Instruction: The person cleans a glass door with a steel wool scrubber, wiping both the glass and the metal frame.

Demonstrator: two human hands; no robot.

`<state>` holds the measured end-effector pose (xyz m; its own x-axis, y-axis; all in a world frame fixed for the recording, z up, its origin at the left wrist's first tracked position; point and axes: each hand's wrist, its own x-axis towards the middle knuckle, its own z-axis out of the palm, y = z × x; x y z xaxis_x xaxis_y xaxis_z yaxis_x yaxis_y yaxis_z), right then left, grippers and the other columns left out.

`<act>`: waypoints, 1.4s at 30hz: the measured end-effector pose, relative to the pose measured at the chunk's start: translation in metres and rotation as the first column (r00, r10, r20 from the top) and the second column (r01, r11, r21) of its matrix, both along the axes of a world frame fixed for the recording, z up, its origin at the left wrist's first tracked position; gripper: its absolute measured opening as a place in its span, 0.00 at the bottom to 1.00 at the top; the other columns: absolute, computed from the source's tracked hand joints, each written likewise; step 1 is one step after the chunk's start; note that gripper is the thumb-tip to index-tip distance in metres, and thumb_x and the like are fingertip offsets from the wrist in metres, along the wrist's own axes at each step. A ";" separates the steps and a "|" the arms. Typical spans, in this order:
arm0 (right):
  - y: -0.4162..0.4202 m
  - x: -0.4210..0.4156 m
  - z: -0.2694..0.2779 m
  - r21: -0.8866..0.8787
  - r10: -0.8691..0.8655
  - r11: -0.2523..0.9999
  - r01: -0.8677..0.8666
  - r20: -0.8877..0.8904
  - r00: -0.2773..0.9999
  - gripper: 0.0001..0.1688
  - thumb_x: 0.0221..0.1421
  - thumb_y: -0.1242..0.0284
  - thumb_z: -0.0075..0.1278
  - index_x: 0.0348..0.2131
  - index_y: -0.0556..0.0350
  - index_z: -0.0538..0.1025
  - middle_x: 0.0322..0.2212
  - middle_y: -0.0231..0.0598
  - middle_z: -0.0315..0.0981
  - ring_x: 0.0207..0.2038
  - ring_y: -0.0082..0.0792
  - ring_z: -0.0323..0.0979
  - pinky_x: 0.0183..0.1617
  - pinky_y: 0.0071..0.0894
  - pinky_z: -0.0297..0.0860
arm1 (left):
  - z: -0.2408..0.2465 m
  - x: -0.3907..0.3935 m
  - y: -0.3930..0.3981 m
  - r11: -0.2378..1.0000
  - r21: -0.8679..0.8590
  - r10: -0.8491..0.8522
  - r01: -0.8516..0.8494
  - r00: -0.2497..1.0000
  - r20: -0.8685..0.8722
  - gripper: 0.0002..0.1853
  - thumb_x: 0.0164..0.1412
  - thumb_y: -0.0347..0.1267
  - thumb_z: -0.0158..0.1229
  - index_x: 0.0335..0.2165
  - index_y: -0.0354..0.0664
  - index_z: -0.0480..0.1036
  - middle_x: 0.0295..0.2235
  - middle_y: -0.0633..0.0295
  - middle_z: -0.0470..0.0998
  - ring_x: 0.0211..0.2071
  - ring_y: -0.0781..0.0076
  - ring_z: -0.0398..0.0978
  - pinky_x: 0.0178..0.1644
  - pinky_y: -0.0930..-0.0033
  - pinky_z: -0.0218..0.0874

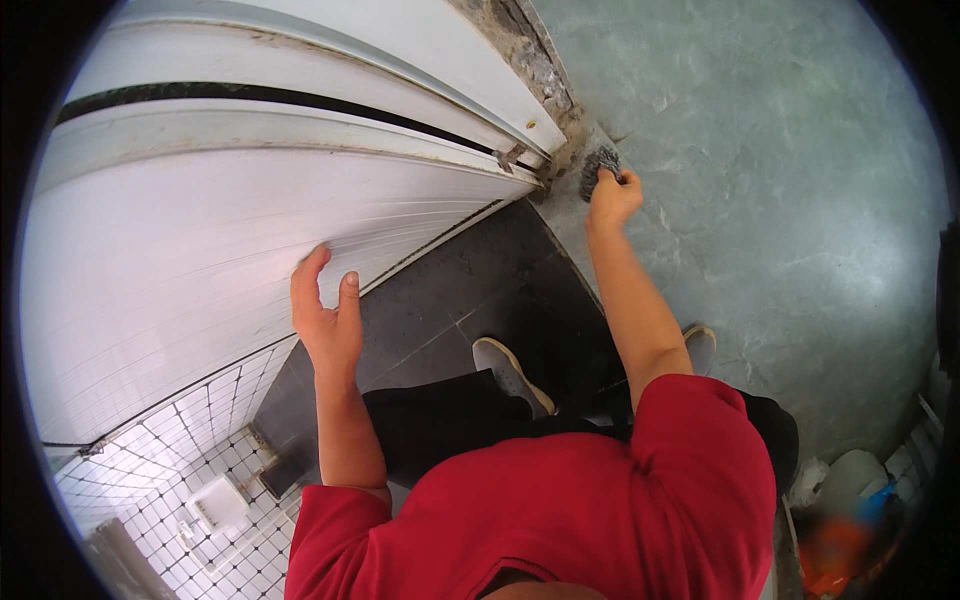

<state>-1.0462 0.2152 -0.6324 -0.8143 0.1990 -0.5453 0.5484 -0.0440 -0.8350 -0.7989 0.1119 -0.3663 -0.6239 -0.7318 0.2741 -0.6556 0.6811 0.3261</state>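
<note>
Pinched in the fingers of my right hand (616, 201) is a dark grey scouring pad (601, 166), probably steel wool. It appears to be down by the edge of the grey-green marbled floor (765, 202), beside the foot of the white door frame (546, 135). My left hand (326, 319) holds nothing, with thumb and fingers spread. Its fingertips are at the face of the white door panel (187, 217); whether they press on it I cannot tell. Dirt and rough mortar (553, 90) show along the base of the frame, close to the pad.
Dark floor tiles (435, 300) lie below the door, with my grey shoes (510, 367) around the floor joint. White wall tiles with a small white shelf-like fixture (219, 504) are at lower left. Orange and blue items (836, 555) sit at lower right.
</note>
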 end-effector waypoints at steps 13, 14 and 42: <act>-0.044 0.028 0.132 0.037 0.274 0.902 -0.430 -0.819 0.504 0.16 0.34 0.85 0.53 0.30 0.59 0.74 0.32 0.45 0.70 0.36 0.47 0.71 0.40 0.36 0.68 | 0.000 -0.005 0.002 1.000 -0.015 -0.008 0.008 1.000 -0.002 0.20 0.53 0.27 0.60 0.46 0.34 0.70 0.44 0.51 0.72 0.47 0.55 0.69 0.52 0.61 0.60; -0.046 0.027 0.136 -0.020 0.207 0.896 -0.443 -0.865 0.457 0.15 0.34 0.85 0.53 0.30 0.59 0.74 0.31 0.45 0.71 0.35 0.46 0.71 0.39 0.35 0.68 | -0.001 -0.003 0.002 1.000 -0.003 -0.014 0.014 1.000 -0.004 0.21 0.53 0.27 0.61 0.46 0.34 0.70 0.44 0.50 0.72 0.47 0.54 0.69 0.52 0.61 0.60; -0.027 0.026 0.086 0.217 0.574 0.808 -0.548 -0.501 0.648 0.15 0.35 0.82 0.54 0.30 0.61 0.73 0.31 0.49 0.67 0.35 0.51 0.69 0.39 0.40 0.67 | -0.015 -0.019 0.021 0.989 0.145 -0.042 0.036 0.998 0.043 0.29 0.53 0.26 0.57 0.54 0.33 0.62 0.52 0.46 0.63 0.55 0.49 0.60 0.60 0.56 0.50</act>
<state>-1.0204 0.1881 -0.5468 -0.9253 -0.3792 -0.0062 -0.0620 0.1673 -0.9840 -0.8175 0.1332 -0.3812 -0.6622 -0.7365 0.1377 -0.6461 0.6544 0.3929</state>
